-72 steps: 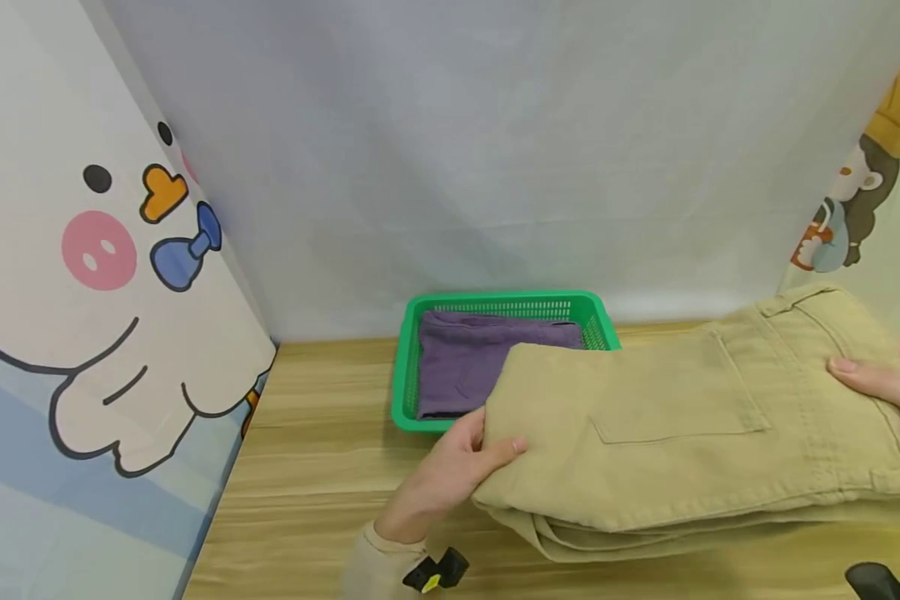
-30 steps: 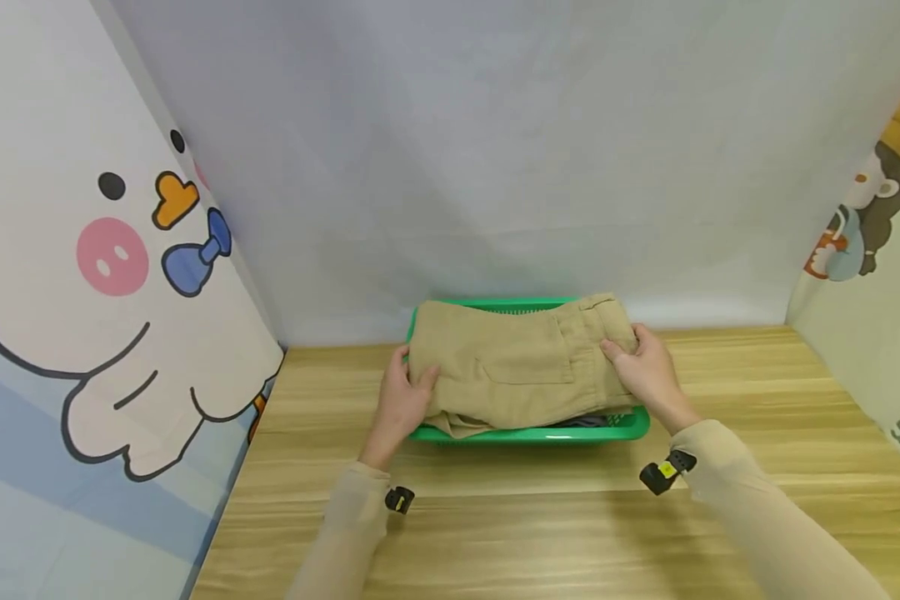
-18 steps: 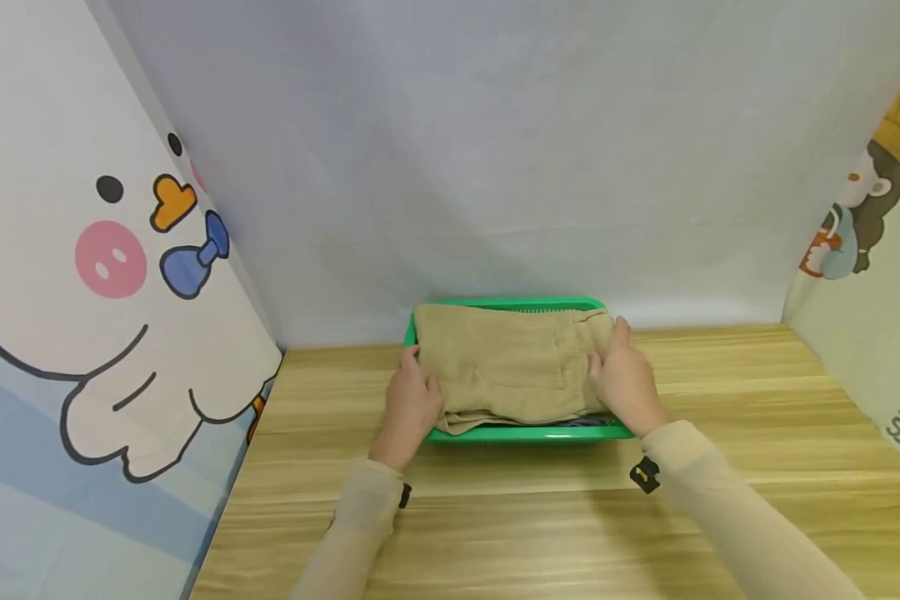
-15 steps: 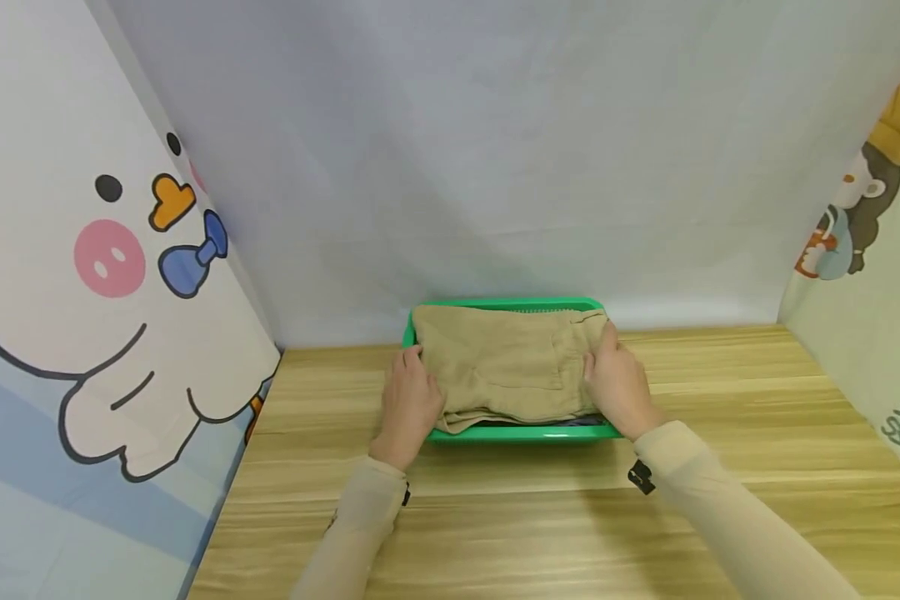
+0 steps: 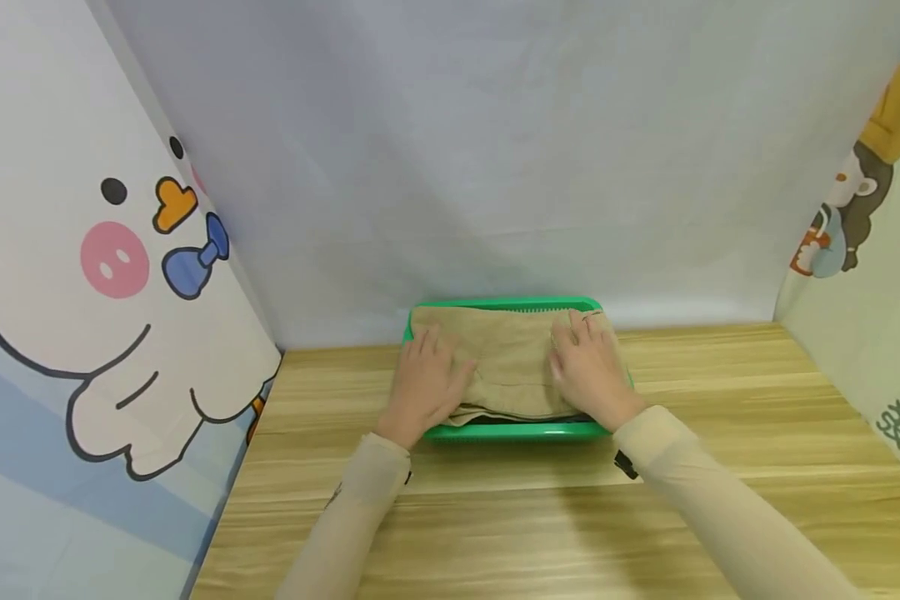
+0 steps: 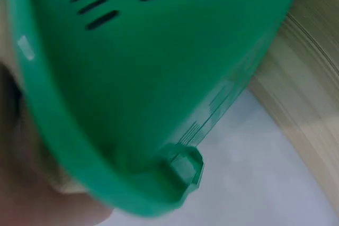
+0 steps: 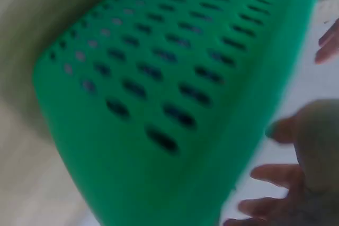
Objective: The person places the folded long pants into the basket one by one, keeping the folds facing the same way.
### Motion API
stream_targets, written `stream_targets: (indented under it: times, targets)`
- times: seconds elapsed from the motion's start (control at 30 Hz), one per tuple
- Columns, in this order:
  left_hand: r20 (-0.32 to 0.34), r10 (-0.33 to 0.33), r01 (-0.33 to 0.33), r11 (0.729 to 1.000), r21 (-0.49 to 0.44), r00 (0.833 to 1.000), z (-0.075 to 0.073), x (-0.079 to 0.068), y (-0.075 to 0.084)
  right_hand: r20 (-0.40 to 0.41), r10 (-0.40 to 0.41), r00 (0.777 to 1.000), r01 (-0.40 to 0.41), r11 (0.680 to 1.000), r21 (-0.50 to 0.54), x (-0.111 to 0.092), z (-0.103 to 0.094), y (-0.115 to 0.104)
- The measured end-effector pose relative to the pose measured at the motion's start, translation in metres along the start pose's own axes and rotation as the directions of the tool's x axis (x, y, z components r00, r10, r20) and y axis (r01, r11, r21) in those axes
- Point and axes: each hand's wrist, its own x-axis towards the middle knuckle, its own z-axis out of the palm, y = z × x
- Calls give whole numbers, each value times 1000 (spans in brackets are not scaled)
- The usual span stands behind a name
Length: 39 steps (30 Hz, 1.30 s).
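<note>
Folded khaki trousers [image 5: 513, 354] lie in a green plastic basket [image 5: 525, 431], nearly filling it. My left hand [image 5: 425, 379] rests on their left end, fingers spread. On the right end, by the waistband, lies my right hand [image 5: 588, 362] with its fingers a little bent and slightly blurred. A dark sliver shows under the front fold; the purple garment below is otherwise hidden. In the left wrist view the slotted basket wall [image 6: 159, 51] takes up most of the picture. Spread fingers [image 7: 278, 173] appear beside the basket in the right wrist view.
The basket stands on a wood-grain table [image 5: 495, 517], close to a pale cloth backdrop [image 5: 450, 167]. A cartoon-printed panel [image 5: 37, 208] is at the left, and another printed panel [image 5: 855, 333] at the right.
The khaki trousers have come down from the right into the basket over the purple garment. Both hands have let go of the ends and moved inward onto the top of the trousers.
</note>
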Motion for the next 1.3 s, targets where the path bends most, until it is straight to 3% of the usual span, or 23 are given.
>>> stream_targets:
  times: [0.13,0.2,0.43,0.63,0.8,0.9,0.97,1.03,1.13,1.2,1.3]
  targets:
    - [182,-56,49,998,42,982,8,3,1,225,74,972,-84,996,35,-1,7,1]
    - [242,-80,63,995,77,967,13,5,0,288,101,952,-123,991,60,0,9,3]
    - [373,-113,43,981,191,921,24,20,-4,396,145,907,-187,980,68,3,17,10]
    - [445,-160,40,963,268,881,27,16,-2,464,156,872,-227,969,101,-3,38,14]
    - [490,-191,61,961,269,851,33,14,3,496,146,856,-232,966,116,-8,38,19]
    - [492,-206,77,960,269,846,35,19,3,491,141,860,-226,967,118,-5,35,20]
    - [488,-208,82,960,267,848,36,22,2,485,140,863,-226,966,123,-3,31,19]
    - [463,-194,84,966,246,865,36,24,1,466,138,874,-224,965,135,-4,29,17]
    - [397,-138,81,984,156,908,28,17,3,394,108,913,-190,966,174,-10,22,16]
    - [324,-94,71,994,85,941,20,8,6,309,82,948,-150,968,203,-18,16,17]
    - [206,-52,46,998,32,977,1,-9,7,199,50,979,-98,966,240,-32,-3,18]
